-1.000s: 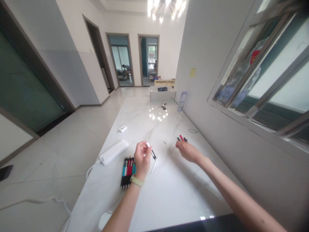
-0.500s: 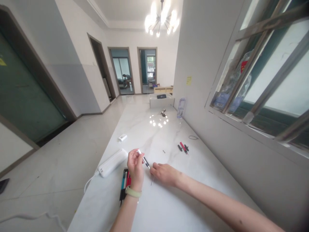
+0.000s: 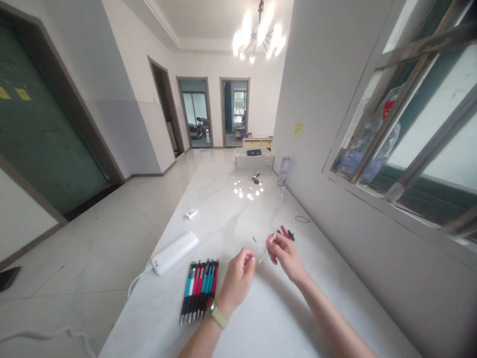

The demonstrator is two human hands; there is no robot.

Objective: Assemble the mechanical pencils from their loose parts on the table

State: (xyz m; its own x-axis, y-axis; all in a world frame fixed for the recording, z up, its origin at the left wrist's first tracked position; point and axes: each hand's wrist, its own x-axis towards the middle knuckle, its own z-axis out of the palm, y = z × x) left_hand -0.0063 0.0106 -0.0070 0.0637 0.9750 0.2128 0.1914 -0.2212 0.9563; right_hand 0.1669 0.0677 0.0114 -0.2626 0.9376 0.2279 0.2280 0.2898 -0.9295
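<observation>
My right hand (image 3: 285,257) pinches a thin white pen refill (image 3: 269,247), which slants down and left from its fingertips. My left hand (image 3: 237,280) is just left of it, fingers drawn together, with a tiny pale speck at the tips that is too small to identify. Neither hand touches the row of several click pens (image 3: 199,291) lying side by side on the marble table (image 3: 231,219) below my left hand. Beyond my right hand lie a few red and black pen parts (image 3: 285,233), and a tiny dark piece (image 3: 254,239) rests nearby.
A white power bank (image 3: 174,252) with its cable lies left of the pens, and a small white block (image 3: 191,214) lies beyond it. Farther along stand a white box (image 3: 254,159) and a plastic bottle (image 3: 283,172). A wall and window run along the right.
My right hand has lifted from the table and now holds the thin refill. My left hand has moved right, uncovering the pens, and the black-and-white pen it held no longer shows.
</observation>
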